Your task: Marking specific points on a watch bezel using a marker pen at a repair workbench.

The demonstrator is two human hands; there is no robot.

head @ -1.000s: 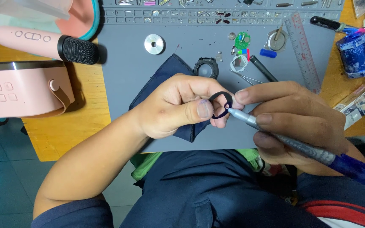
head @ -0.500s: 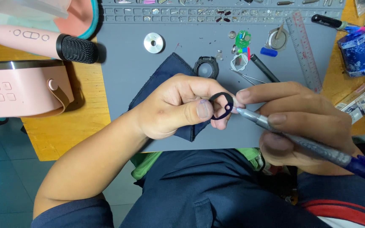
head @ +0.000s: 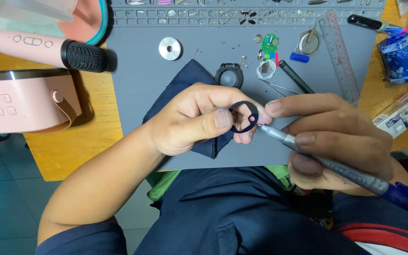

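Observation:
My left hand (head: pixel 192 120) pinches a small black ring-shaped part (head: pixel 243 118) between thumb and fingers, above a dark blue cloth (head: pixel 178 89). My right hand (head: pixel 329 137) grips a silver pen-like tool with a blue handle (head: pixel 336 165); its tip touches the ring's right side. A round black watch case (head: pixel 228 75) lies on the grey work mat (head: pixel 138 80) just behind the hands.
Behind lie thin tweezers (head: pixel 279 87), a black rod (head: pixel 296 76), a small green circuit piece (head: pixel 270 44), a silver disc (head: pixel 170 48), a clear ruler (head: pixel 338 54) and a parts tray (head: pixel 190 16). A pink microphone (head: pixel 43 47) and pink speaker (head: pixel 22 106) sit left; a blue roll (head: pixel 397 59) sits right.
Both hands hold nearly the same pose. The tool tip has shifted slightly along the ring's right side.

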